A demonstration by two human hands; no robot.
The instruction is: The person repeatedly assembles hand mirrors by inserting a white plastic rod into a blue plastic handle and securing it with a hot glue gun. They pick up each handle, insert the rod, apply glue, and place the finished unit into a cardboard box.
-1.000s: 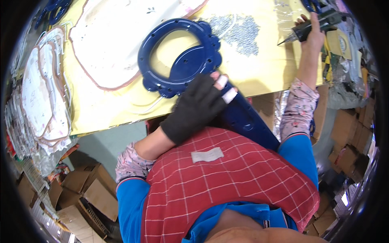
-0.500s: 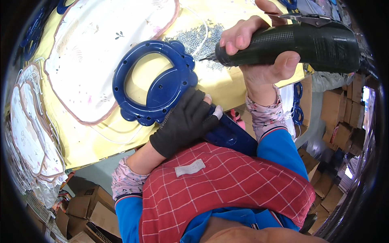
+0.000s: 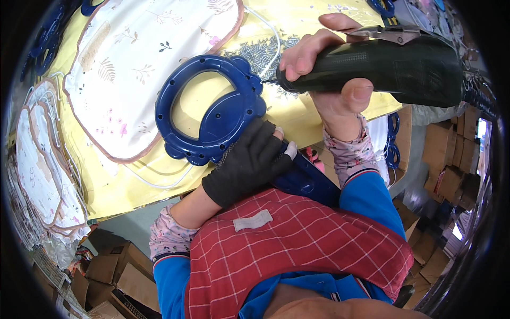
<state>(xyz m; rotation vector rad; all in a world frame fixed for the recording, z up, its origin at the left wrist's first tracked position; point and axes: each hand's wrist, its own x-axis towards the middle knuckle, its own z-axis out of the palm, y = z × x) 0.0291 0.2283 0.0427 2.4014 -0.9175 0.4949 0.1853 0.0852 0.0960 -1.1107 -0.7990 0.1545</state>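
- L hand [image 3: 247, 165] (gloved) — fingers gripping blue frame [image 3: 234, 111]
- R hand [image 3: 330, 103] — fingers round dk green driver [image 3: 382, 69], tip nr frame's right edge
- screws [image 3: 255, 54] piled far side

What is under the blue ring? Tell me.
The yellow tabletop shows through the opening of the blue ring. Whatever lies directly beneath the ring itself and its solid inner panel is covered and cannot be seen.
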